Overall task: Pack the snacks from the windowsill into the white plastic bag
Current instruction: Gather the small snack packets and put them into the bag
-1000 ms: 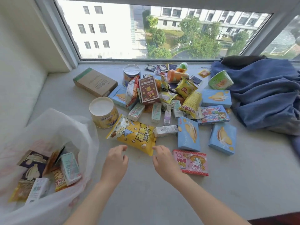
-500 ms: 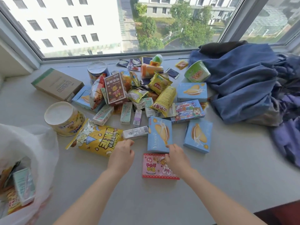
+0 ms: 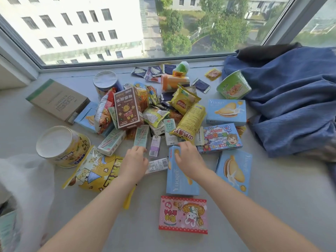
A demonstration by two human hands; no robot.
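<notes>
The snacks [image 3: 163,113], a bright heap of boxes, packets and cartons, are spread across the windowsill [image 3: 272,206] from 10 to 2 o'clock. The left hand [image 3: 133,161] and right hand [image 3: 189,159] are curled over them; a grip cannot be told. The white plastic bag [image 3: 27,188] lies at 8 o'clock

Pale blue boxes [image 3: 182,174] show cream sandwich biscuits. The popcorn bag [image 3: 95,170] is yellow with cartoon figures. A pink box [image 3: 183,214] carries a white rabbit and red trim. The cloth [image 3: 291,106] is blue, perhaps denim.
</notes>
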